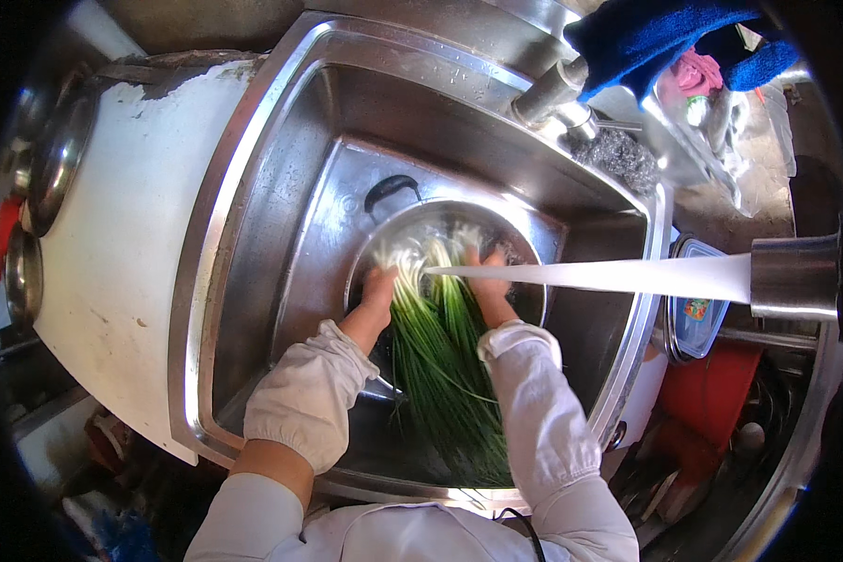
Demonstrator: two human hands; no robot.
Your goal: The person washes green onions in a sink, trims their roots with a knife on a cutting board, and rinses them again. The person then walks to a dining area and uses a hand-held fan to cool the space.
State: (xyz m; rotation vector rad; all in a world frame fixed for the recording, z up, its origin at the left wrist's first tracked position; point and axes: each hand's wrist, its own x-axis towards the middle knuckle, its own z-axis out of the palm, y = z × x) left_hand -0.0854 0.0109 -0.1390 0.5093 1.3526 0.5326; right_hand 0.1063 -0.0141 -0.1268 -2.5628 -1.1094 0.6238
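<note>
Long green chives or young scallions (pixel 446 365) lie in a big bundle, their white root ends in a round metal pan (pixel 448 204) of water and their leaves trailing over its near rim. The pan stands in a deep stainless steel sink (pixel 253 232). My left hand (pixel 379 291) rests against the left side of the bundle near the pale ends; its fingertips are hard to see. At the right side, my right hand (pixel 488 277) touches the stalks, fingers apart and slightly blurred. A stream of water (pixel 625 274) runs from the tap (pixel 794 277) onto the white ends.
The pan's black handle (pixel 391 188) sticks up at the far side. A second faucet (pixel 558 91), a blue cloth (pixel 653 42) and steel wool (pixel 615 158) are at the back right. A plastic container (pixel 699 302) and a red bin (pixel 709 393) stand right; a white board (pixel 126 246) lies left.
</note>
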